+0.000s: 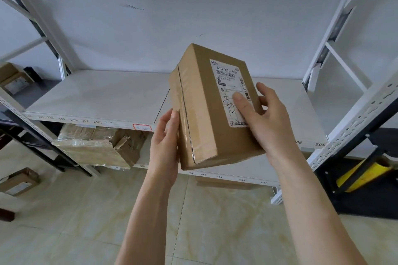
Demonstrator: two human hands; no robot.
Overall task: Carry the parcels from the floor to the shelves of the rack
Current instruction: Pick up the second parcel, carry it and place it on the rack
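Note:
A brown cardboard parcel with a white shipping label is held up in both hands in front of the rack, tilted, label side facing me. My left hand grips its lower left edge along the taped seam. My right hand holds the right side, thumb pressed on the label. Behind the parcel lies the white middle shelf of the rack, bare where visible. The parcel hangs above the shelf's front edge and does not touch it.
A crumpled taped parcel lies on the lower shelf at left. Another box sits under the lower shelf. More parcels are at far left, one on a side rack and one on the floor. A white upright and a yellow roll stand at right.

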